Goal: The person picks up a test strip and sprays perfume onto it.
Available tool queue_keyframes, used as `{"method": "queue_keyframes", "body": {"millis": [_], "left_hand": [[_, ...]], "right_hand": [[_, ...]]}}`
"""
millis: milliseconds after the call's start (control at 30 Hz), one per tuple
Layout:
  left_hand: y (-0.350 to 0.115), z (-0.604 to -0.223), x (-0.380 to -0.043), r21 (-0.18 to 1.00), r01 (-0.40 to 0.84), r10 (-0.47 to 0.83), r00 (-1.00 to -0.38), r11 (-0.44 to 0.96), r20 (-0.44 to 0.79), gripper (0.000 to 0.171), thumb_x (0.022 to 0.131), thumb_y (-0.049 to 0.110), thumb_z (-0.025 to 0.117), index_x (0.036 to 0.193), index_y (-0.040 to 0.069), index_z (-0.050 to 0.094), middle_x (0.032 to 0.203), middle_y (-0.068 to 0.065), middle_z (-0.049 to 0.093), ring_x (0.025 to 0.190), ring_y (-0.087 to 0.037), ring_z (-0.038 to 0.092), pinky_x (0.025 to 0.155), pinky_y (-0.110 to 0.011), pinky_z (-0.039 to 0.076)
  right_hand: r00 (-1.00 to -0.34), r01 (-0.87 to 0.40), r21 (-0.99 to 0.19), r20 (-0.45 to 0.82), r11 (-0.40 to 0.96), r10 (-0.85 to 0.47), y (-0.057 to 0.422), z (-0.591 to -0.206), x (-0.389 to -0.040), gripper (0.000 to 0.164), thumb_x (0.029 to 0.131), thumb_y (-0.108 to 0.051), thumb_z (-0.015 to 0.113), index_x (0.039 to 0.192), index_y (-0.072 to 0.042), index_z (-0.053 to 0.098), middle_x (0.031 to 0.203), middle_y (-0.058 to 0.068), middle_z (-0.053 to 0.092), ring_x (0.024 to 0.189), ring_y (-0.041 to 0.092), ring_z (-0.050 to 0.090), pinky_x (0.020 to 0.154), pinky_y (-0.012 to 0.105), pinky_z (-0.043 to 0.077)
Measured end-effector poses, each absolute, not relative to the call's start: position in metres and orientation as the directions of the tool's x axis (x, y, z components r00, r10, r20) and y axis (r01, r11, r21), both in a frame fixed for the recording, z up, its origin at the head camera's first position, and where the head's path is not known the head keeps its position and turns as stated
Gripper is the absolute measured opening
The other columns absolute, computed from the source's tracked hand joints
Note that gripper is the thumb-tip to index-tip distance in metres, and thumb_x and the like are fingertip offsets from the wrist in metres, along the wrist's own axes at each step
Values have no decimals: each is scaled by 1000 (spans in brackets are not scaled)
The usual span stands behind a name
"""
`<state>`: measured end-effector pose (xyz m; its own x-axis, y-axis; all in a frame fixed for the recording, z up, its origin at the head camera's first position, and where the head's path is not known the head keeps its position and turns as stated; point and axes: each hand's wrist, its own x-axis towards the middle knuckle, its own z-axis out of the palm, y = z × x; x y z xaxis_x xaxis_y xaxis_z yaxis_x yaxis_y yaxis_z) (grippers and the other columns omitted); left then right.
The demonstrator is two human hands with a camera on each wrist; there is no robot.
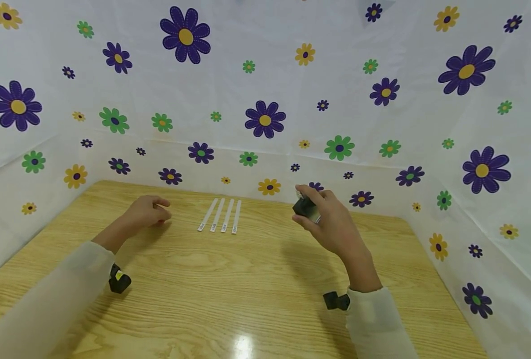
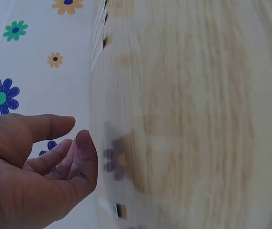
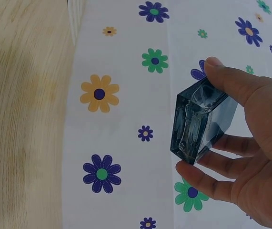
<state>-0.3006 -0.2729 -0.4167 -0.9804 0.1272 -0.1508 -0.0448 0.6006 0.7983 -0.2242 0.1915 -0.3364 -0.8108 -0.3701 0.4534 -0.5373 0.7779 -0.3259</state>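
Observation:
My right hand (image 1: 333,224) grips a dark blue-grey glass perfume bottle (image 3: 190,124) above the right side of the table. In the right wrist view the thumb lies along its upper edge and the fingers curl beneath, with the bottle's thick, angular base turned towards the camera. My left hand (image 1: 146,212) hovers low over the table's left side, fingers loosely bent and holding nothing. Between the two hands lie several white paper strips (image 1: 220,215), roughly side by side, each with a small printed label at its near end.
The wooden table (image 1: 229,284) reaches back to a white flower-patterned cloth (image 1: 220,89) that also rises along both sides. Wrist cameras are strapped by each cream sleeve (image 1: 378,319). A small white piece (image 2: 109,208) lies low in the left wrist view.

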Motion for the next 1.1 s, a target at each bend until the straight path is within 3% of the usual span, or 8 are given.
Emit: {"method": "queue_keyframes", "body": {"millis": [167,400,633,833,1100], "left_hand": [[-289,-419,-297,786,-59,115,-980,615,-163,59,99,16,64,145,-13,43,125,-29,62,97,-25,66,87,-35,58],[-311,-425,-294,794,-78,93,-981,603,-167,57,99,14,64,144,-13,43,117,-25,63,85,-22,62,70,-30,54],[-327,-427,-289,809,-127,65,-978,574,-200,60,100,14,64,146,-15,38,122,-26,58,91,-20,63,77,-27,58],[-333,-429,-288,808,-166,36,-974,565,-225,64,99,17,67,147,-13,38,121,-24,59,87,-15,64,75,-26,58],[-331,-427,-288,797,-170,28,-973,580,-228,66,96,15,71,147,-13,39,118,-24,61,84,-15,65,72,-26,57]], "right_hand": [[-817,-529,-331,449,781,-363,192,-337,-224,68,93,-35,78,153,-25,48,114,18,59,83,26,59,69,40,54],[-810,-536,-326,457,779,-366,192,-338,-224,68,93,-35,78,153,-25,48,115,18,59,80,24,57,67,38,52],[-806,-542,-320,459,778,-373,192,-337,-225,68,93,-35,77,153,-24,47,117,18,59,80,26,58,69,39,52],[-806,-545,-326,457,772,-376,192,-337,-225,67,93,-34,77,153,-24,48,116,18,58,75,23,55,66,37,50],[-806,-544,-307,452,781,-383,193,-338,-227,65,94,-33,77,152,-25,48,121,22,58,101,34,60,79,49,55]]}}
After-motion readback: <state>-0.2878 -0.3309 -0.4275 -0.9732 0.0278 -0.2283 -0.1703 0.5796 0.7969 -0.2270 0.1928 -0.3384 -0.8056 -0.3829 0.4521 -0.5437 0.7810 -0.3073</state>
